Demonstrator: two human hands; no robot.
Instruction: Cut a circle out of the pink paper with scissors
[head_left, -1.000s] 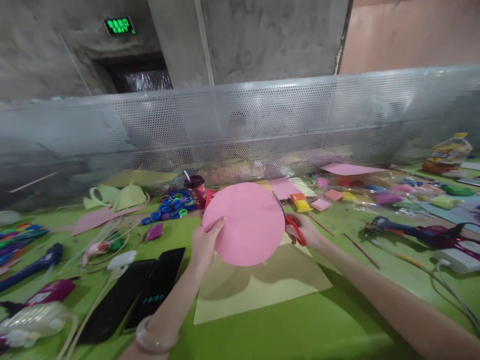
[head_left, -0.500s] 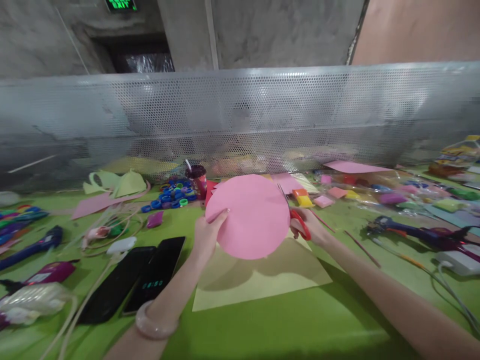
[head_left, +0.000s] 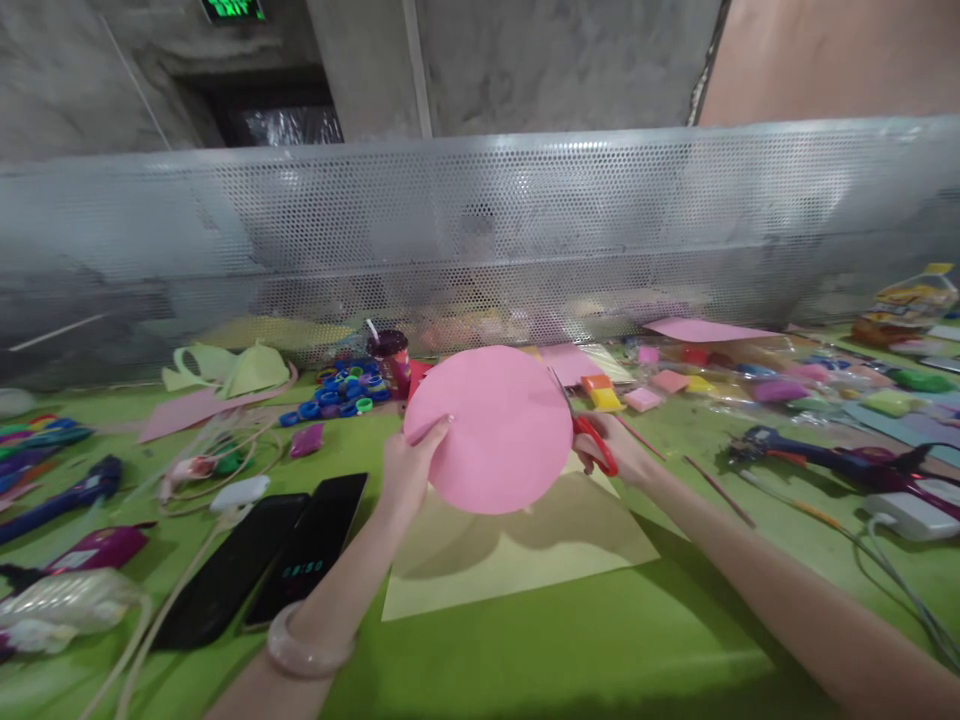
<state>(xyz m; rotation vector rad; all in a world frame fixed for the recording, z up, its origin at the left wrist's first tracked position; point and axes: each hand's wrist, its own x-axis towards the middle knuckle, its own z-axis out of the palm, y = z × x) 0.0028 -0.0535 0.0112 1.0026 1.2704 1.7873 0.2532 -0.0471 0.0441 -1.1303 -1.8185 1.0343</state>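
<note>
My left hand (head_left: 409, 468) pinches the left edge of a pink paper circle (head_left: 495, 428) and holds it up above the green table (head_left: 525, 650). My right hand (head_left: 616, 450) grips red-handled scissors (head_left: 589, 432) whose blades touch the circle's right edge. Beneath the circle lies a pale yellow sheet (head_left: 517, 550) on the table.
Two black phones (head_left: 270, 565) lie left of my left arm. Blue rings (head_left: 337, 395) and a dark red cup (head_left: 391, 358) sit behind the circle. Coloured paper pads (head_left: 637, 390), a purple glue gun (head_left: 817, 455) and cables lie to the right. A perforated metal screen (head_left: 480, 240) runs along the back.
The view has tipped slightly downward. Both hands keep their grips, and the circle and scissors stay together in almost the same place.
</note>
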